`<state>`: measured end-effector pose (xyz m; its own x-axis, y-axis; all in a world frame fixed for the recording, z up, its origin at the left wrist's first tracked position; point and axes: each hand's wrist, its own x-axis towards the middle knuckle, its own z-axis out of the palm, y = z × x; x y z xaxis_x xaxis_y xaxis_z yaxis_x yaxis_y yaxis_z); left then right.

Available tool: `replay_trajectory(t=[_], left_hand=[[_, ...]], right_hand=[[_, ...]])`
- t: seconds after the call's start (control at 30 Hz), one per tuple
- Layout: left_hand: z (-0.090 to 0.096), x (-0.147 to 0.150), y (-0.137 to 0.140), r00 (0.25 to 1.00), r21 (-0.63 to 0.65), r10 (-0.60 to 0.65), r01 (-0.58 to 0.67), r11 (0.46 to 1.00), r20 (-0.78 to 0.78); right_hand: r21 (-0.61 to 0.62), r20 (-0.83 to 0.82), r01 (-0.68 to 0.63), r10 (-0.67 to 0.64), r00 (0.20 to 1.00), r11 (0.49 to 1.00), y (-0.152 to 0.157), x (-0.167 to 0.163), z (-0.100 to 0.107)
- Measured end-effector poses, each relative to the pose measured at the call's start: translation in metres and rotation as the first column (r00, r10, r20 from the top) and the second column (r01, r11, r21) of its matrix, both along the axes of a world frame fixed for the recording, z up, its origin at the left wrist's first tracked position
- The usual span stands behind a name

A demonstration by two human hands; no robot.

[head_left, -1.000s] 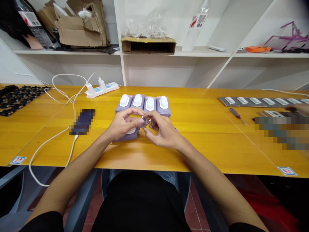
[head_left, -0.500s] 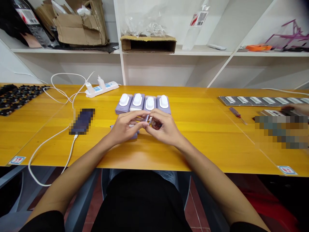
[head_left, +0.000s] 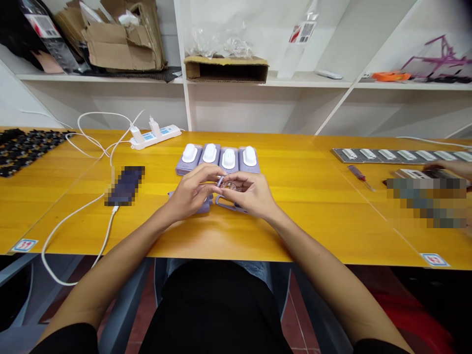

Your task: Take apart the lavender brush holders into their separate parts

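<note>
My left hand (head_left: 196,191) and my right hand (head_left: 251,194) meet over the table in front of me. Between their fingertips is a thin purple-grey strap (head_left: 220,181), pinched from both sides. A loop of the same colour (head_left: 224,203) hangs below my right fingers. Inside the curl of my right hand sits a small clear, shiny piece (head_left: 233,187), too blurred to name. Partly hidden behind my left hand lies a purple box (head_left: 204,208). Just beyond my hands stand several purple boxes (head_left: 184,168), each with a white oval device (head_left: 228,159) on top.
A phone (head_left: 125,186) on a white cable and a white power strip (head_left: 157,136) lie to the left. Rightward are a screwdriver (head_left: 361,177), a long strip of white pieces (head_left: 387,155) and another person's hand (head_left: 452,167). Shelves (head_left: 236,108) rise behind the table.
My right fingers have shifted and spread a little, and the purple-grey loop now shows below them. The strap between my fingertips has tilted. My left hand has barely moved.
</note>
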<state>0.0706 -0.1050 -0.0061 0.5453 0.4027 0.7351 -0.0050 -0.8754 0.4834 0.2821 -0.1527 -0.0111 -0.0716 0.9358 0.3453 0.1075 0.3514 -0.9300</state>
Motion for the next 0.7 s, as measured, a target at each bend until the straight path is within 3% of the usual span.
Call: replay_trajectory(t=[0.13,0.23,0.33,0.4,0.5,0.6,0.7], left_hand=[[0.005,-0.001,0.0,0.998,0.068,-0.041,0.044,0.997,-0.049],[0.005,-0.002,0.0,0.995,0.013,-0.072,0.073,0.997,-0.063],[0.004,-0.001,-0.001,0.996,-0.04,-0.069,0.067,0.997,-0.054],[0.003,-0.001,-0.001,0.998,-0.033,-0.043,0.042,0.999,-0.036],[0.003,0.0,0.0,0.999,0.015,0.014,-0.013,1.0,-0.032],[0.003,-0.001,0.001,0.998,0.069,0.048,-0.045,0.997,-0.048],[0.001,-0.001,0.001,0.997,0.104,0.063,-0.057,0.993,-0.053]], right_hand=[[-0.07,0.007,-0.082,0.083,0.997,0.994,-0.004,0.0,0.003],[-0.126,-0.002,-0.149,0.15,0.989,0.981,-0.004,0.002,0.004],[-0.13,0.017,-0.128,0.131,0.991,0.983,-0.003,0.005,0.003],[-0.065,0.041,-0.078,0.08,0.996,0.995,-0.001,0.006,0.0],[0.144,0.185,-0.019,-0.008,0.983,0.989,0.0,0.007,-0.005],[0.37,0.41,-0.037,-0.127,0.903,0.928,-0.002,0.009,-0.007],[0.446,0.567,-0.097,-0.196,0.8,0.89,-0.003,0.011,-0.006]])
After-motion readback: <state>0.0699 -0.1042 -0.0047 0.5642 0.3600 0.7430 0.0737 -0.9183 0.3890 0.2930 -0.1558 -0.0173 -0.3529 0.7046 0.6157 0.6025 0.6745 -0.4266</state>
